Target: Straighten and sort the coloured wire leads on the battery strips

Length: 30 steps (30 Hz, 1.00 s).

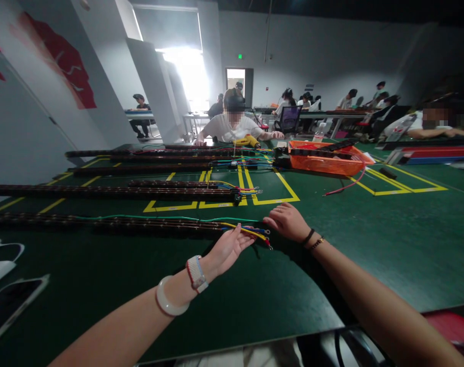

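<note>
A long dark cable chain (140,223) lies across the near table, with yellow wires (251,231) and blue wires coming out of its right end. Metal ring terminals (270,247) tip these wires. My left hand (230,247) is palm up beside that end, its fingers stretched out against the yellow and blue wires and its thumb raised. A green wire (178,218) runs along the top of the chain. Its right end meets the closed fingertips of my right hand (289,221), which pinch it just above the table. The exact fingertip contact is small and partly hidden.
More cable chains (178,192) lie farther back. An orange bin (327,163) stands behind my right hand, near a yellow heat gun (249,141). Across the table sits a person (232,125). A phone (14,306) lies at the left edge. Yellow tape (278,200) marks the green tabletop.
</note>
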### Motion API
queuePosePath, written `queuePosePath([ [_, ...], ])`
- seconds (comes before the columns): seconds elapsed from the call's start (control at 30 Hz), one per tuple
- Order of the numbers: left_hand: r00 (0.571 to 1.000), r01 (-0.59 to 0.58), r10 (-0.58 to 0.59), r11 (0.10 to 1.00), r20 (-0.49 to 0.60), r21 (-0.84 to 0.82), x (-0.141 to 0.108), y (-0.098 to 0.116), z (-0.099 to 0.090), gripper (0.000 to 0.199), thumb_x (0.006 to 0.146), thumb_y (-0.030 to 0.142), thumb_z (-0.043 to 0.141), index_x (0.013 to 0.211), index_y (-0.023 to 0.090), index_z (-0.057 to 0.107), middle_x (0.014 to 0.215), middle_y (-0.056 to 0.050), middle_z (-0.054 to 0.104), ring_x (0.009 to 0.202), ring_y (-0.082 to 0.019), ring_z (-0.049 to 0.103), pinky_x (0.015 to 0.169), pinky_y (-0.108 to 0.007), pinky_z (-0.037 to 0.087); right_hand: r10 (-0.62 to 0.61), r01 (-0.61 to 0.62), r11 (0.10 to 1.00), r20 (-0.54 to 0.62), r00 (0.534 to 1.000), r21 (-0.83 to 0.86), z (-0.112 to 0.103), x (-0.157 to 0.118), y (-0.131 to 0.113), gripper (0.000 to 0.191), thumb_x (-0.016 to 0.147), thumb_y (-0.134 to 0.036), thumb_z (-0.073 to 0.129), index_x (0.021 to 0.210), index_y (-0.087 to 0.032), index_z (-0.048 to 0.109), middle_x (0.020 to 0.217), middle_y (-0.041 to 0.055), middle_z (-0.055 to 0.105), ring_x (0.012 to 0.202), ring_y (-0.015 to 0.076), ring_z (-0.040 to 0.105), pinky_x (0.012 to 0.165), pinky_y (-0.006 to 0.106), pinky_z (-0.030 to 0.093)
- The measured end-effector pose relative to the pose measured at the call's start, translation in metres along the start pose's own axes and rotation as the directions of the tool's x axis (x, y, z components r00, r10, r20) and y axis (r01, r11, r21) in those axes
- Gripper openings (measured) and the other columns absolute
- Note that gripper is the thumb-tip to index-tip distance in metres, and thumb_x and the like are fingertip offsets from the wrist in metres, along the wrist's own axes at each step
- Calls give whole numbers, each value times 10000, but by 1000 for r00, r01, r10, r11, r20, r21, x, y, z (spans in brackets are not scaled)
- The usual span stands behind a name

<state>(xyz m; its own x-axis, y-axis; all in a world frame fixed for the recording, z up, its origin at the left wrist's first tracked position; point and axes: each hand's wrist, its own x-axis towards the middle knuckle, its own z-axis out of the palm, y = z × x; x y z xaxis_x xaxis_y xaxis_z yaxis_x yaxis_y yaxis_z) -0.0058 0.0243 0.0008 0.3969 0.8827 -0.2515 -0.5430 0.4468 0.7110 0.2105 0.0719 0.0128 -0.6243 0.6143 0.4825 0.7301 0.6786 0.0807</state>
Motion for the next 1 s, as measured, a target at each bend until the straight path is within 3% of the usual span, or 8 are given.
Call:
queuePosePath([
  [0.13,998,-12,11,1000,57,14,2,-3,-5,263,927,271,432,997,74,592,1136,-177,621,1045,-212,604,1000,-378,432,-456,455,890,-65,887,-38,-18,-2,-15,517,883,-597,418,622,-165,532,559,9,492,564,129,392,633,297,247],
  [0.23,999,-27,25,999,48,29,4,-5,-6,276,928,290,428,964,84,608,1085,-162,643,1023,-203,610,989,-368,438,-596,594,802,-13,803,-69,-19,-2,-24,502,874,-599,437,631,-169,527,593,15,510,592,136,405,635,301,255],
  [0.33,998,-41,39,998,48,37,6,-6,-7,279,926,293,430,960,86,614,1057,-159,654,1018,-206,611,977,-365,442,-628,625,775,0,779,-93,-14,-1,-27,393,916,-439,467,635,-171,527,622,13,535,606,132,417,654,296,269],
  [0.43,996,-35,32,999,81,31,6,-5,-7,310,933,305,412,998,74,608,1075,-172,647,1028,-213,609,984,-367,435,-543,531,839,-125,830,-118,-13,-2,-26,329,910,-318,502,616,-173,523,571,-9,506,570,123,386,627,286,253],
  [0.6,996,-30,28,999,84,13,3,-3,-5,304,920,295,446,1060,63,583,1112,-180,632,1042,-222,605,1011,-393,416,-156,128,984,-249,956,-126,-13,-1,-16,382,910,-309,501,555,-168,506,513,-9,469,547,118,369,623,285,242],
  [0.77,1000,-13,12,998,10,59,4,-3,-6,232,911,228,458,1003,47,570,1051,-199,644,1010,-247,621,1002,-430,426,45,-44,995,4,999,-90,3,0,-6,400,914,-366,493,577,-167,570,563,15,565,592,124,456,683,281,261],
  [0.87,1000,-11,10,998,22,66,4,-2,-6,240,913,223,448,1041,51,557,1079,-201,634,1024,-251,616,1006,-435,421,51,-44,998,174,983,-46,14,0,-6,376,913,-379,490,629,-171,623,620,32,620,623,133,503,688,283,262],
  [1.0,999,-2,-1,998,40,65,4,1,-5,247,910,216,454,1055,50,565,1089,-202,631,1018,-248,618,1014,-442,408,107,-95,994,256,961,-58,19,3,-10,378,921,-378,470,665,-170,657,682,56,661,671,150,551,697,290,275],
])
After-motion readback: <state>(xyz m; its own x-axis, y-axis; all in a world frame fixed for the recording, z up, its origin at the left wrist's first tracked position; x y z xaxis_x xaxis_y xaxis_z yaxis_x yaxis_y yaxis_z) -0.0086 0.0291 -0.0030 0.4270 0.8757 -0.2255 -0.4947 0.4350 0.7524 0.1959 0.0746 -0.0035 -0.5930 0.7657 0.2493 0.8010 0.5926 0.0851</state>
